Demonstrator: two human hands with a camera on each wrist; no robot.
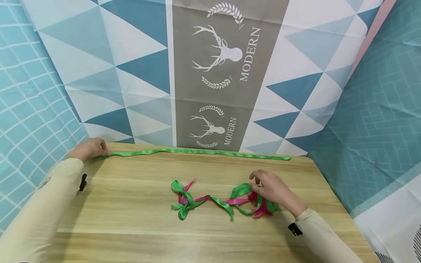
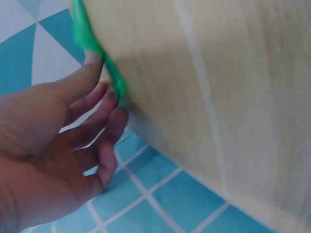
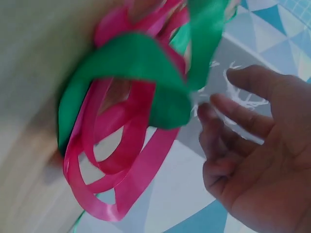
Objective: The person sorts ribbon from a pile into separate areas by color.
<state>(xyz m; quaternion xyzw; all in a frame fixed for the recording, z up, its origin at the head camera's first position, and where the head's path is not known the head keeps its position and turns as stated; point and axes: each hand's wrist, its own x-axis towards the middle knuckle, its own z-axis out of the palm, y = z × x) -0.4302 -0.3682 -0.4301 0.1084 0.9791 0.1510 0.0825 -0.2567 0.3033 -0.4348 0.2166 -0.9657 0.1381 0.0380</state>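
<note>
A long green ribbon (image 1: 197,151) lies stretched along the table's back edge. My left hand (image 1: 88,149) pinches its left end at the back left corner; in the left wrist view the thumb lies on the green ribbon (image 2: 114,75) and the fingertips meet its end. My right hand (image 1: 272,186) is above the right end of a tangle of pink ribbon (image 1: 238,201) and green ribbon (image 1: 223,205). Seen from the right wrist, its fingers are loosely bent and apart from the looped pink ribbon (image 3: 141,179) and the wide green ribbon loop (image 3: 121,58).
The wooden table (image 1: 131,233) has a wall covering with triangles and deer prints (image 1: 227,54) close behind it. Blue tiled-pattern cloth (image 1: 26,91) hangs at the left, and teal cloth (image 1: 385,120) at the right. The tangle's left end has loose bows and tails.
</note>
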